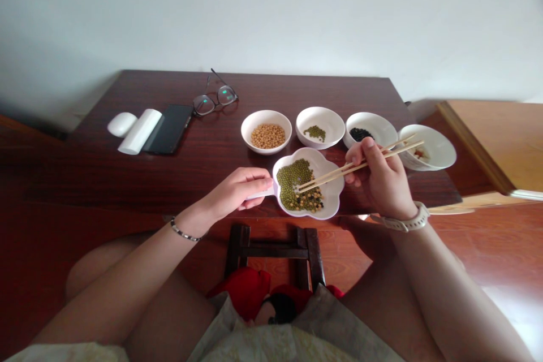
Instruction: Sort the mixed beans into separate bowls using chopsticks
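My left hand (244, 189) is closed round the handle of a white flower-shaped dish (332, 203) at the table's front edge. Green mung beans (291, 178) fill its left side, mixed near the front with yellow and black beans (311, 202). My right hand (377, 175) grips a pair of wooden chopsticks (339, 172), their tips down among the beans. Behind the dish stand a bowl of soybeans (267, 136), a bowl with a few mung beans (314, 133) and a bowl of black beans (360, 134). Far right, another white bowl (439, 150) holds small reddish and pale bits.
On the table's left lie eyeglasses (215, 100), a dark phone (169, 130), a white cylinder (139, 132) and a white rounded case (121, 124). A wooden stool (274, 249) shows below the dark table (263, 87). Lighter wooden furniture (496, 136) stands at right.
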Tool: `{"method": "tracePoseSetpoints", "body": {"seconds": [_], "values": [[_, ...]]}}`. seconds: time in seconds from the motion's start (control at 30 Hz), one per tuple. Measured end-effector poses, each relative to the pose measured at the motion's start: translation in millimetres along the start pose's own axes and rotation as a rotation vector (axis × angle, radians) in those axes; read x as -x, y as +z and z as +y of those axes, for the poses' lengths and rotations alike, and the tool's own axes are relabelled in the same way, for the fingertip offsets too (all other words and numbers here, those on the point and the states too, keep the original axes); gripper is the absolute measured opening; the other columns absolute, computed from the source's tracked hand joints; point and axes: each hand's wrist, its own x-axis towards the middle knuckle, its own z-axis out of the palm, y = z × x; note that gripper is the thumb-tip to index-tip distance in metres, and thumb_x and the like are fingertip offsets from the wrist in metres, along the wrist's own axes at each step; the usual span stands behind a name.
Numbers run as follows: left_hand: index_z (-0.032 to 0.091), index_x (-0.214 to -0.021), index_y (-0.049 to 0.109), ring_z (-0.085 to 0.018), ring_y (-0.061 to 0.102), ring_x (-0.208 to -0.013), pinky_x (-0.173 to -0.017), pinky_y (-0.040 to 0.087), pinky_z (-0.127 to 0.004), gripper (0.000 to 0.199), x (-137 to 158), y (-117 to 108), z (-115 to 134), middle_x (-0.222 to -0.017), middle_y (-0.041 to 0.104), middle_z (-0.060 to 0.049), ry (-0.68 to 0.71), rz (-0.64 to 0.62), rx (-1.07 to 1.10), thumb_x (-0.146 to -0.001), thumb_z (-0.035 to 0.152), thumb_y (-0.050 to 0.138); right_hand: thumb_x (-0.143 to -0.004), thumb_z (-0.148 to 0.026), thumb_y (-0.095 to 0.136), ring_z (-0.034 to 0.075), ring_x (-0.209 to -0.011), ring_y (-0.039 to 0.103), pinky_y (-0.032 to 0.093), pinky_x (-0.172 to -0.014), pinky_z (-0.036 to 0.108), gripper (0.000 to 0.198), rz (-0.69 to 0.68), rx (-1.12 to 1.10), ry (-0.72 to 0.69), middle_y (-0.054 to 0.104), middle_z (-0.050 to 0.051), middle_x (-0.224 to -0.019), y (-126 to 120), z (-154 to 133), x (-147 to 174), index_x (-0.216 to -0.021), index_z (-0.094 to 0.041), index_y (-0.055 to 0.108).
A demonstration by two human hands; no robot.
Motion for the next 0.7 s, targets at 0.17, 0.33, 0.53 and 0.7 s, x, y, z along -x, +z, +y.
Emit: {"method": "tracePoseSetpoints", "body": {"seconds": [0.17,0.33,0.53,0.7], "values": [[0.019,-0.083,0.059,-0.007,0.034,-0.046,-0.043,0.02,-0.02,0.036,0,0,-1,-0.056,0.048,0.006,0.001,-0.002,-0.001,-0.107,0.044,0.065,-0.101,-0.068,0.074,0.011,-0.051,0.056,0.037,-0.038,0.024,0.053,0.043,-0.037,-0.012,0.059,0.0,-0.067,-4,0,-3,-0.075,-0.023,0.061],[0.019,-0.083,0.06,-0.007,0.034,-0.046,-0.043,0.02,-0.02,0.035,0,0,-2,-0.055,0.048,0.006,0.011,0.0,0.007,-0.107,0.043,0.066,-0.101,-0.067,0.075,0.011,-0.05,0.054,0.033,-0.036,0.025,0.053,0.119,-0.035,-0.045,0.055,0.0,-0.066,-11,0,-8,-0.074,-0.023,0.06],[0.019,-0.084,0.061,-0.007,0.034,-0.046,-0.043,0.019,-0.02,0.035,0,-1,-2,-0.055,0.048,0.006,0.003,0.006,0.002,-0.107,0.045,0.066,-0.101,-0.056,0.08,0.011,-0.05,0.053,0.033,-0.037,0.027,0.047,0.244,-0.097,-0.125,0.057,0.0,-0.073,-28,-5,-14,-0.073,-0.024,0.06],[0.019,-0.082,0.06,-0.007,0.034,-0.045,-0.043,0.019,-0.021,0.036,0,-1,-1,-0.055,0.048,0.006,0.003,0.004,-0.014,-0.107,0.045,0.066,-0.102,-0.051,0.08,0.011,-0.051,0.053,0.037,-0.038,0.027,0.044,0.293,-0.115,-0.139,0.057,0.0,-0.073,-37,-6,-17,-0.072,-0.024,0.062]]}}
